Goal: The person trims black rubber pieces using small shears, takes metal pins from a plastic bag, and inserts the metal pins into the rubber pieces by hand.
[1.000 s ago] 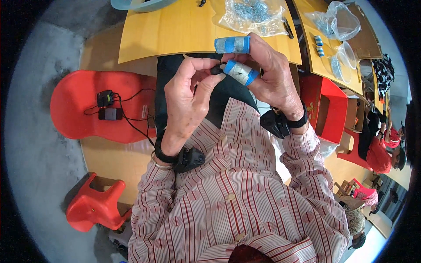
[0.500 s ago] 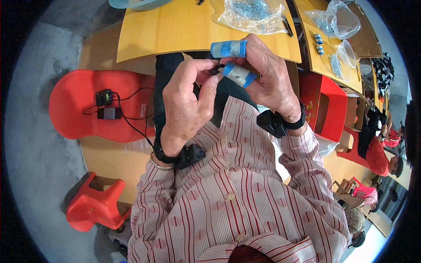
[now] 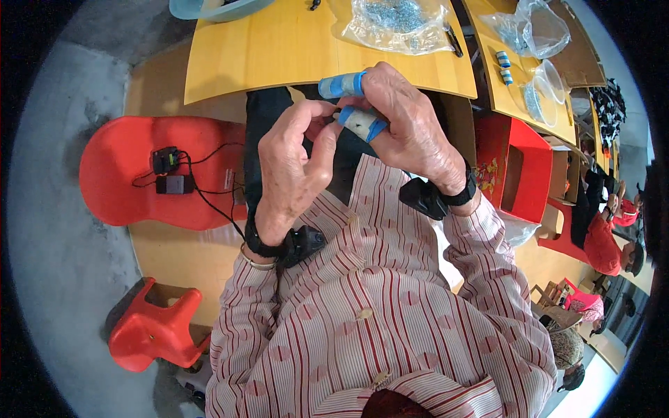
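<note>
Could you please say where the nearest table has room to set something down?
The yellow table is bare between the blue tub, small black piece, plastic bag and its front edge. Its far-right corner is crowded with that bag and a slim black object.

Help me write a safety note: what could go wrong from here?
The small dark piece is mostly hidden where the fingers of the left hand and right hand meet, short of the edge of the table, so it might slip and drop toward the lap. The blue-and-grey tape on the right hand may dull its grip. The black cord runs from the boxes on the red chair toward the left wristband; an outward swing might snag it.
</note>
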`<state>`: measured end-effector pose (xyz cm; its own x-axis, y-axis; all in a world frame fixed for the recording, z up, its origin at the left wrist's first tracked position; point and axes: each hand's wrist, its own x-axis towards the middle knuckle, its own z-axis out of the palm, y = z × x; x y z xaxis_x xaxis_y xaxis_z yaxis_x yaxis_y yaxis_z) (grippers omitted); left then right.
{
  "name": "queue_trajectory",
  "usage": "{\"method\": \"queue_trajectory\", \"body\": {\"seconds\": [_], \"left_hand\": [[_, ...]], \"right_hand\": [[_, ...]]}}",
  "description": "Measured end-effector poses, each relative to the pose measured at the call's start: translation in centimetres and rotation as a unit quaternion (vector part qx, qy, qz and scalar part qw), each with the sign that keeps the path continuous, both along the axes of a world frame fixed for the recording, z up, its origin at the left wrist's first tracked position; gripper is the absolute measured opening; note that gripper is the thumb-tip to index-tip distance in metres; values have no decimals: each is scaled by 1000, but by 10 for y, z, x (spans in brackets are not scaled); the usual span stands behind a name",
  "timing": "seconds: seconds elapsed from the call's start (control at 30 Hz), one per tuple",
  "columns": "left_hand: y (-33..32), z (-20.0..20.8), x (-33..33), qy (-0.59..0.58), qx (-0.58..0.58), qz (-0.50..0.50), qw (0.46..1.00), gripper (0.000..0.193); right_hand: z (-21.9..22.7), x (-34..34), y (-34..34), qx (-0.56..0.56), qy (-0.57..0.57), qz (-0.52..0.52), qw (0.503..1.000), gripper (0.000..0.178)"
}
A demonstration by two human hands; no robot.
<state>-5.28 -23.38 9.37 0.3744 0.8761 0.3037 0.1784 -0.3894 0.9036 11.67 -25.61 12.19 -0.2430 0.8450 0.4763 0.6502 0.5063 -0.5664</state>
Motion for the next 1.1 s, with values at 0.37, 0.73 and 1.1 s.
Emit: {"method": "queue_trajectory", "body": {"seconds": [0.37,0.73,1.1], "left_hand": [[12,2,-9,-138,-274,-87,948,16],[15,4,-5,-111,-284,-122,945,17],[15,5,-7,-98,-308,-138,936,16]], "right_hand": [[4,11,-5,-18,-131,3,991,54],[-12,3,-2,84,-274,-19,958,32],[-18,5,-5,83,-249,-24,965,38]]}}
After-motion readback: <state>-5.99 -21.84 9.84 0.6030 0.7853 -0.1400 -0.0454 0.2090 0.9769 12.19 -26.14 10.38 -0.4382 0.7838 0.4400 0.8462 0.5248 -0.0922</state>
